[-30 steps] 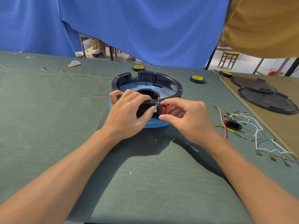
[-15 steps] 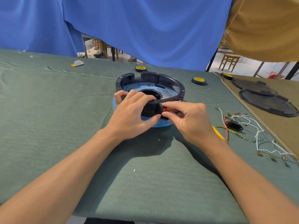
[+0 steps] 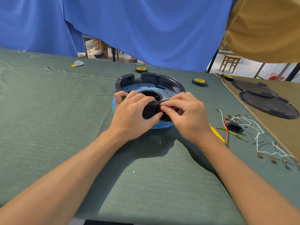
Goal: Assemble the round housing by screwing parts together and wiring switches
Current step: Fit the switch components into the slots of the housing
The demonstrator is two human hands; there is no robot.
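At the far left, a small pale scrap [image 3: 77,63] lies on the green cloth table [image 3: 48,111], well apart from your work. Behind the table hangs a blue curtain [image 3: 146,30].

Your left hand [image 3: 133,114] grips the near wall of the round housing [image 3: 151,85]: the fingers curl over the rim from above and the thumb presses against the outside of the wall. The housing sits flat on the cloth at the middle of the table, a dark ring on a blue base with a round opening in its floor. One tape roll with a yellow core [image 3: 141,69] lies just behind it.

Your right hand [image 3: 186,114] meets the left at that same near wall. Its thumb and forefinger pinch the switch [image 3: 165,100], set at the rim. Your fingers cover most of it; only its dark top edge and a few brass tabs show.

A second tape roll [image 3: 199,81] lies behind and to the right of the housing. Right of your wrist, loose wires [image 3: 253,124] in white, red and green-yellow spread across the cloth around a black socket [image 3: 233,127]. Further right, two black round covers [image 3: 267,104] overlap on a tan cloth [image 3: 276,127].
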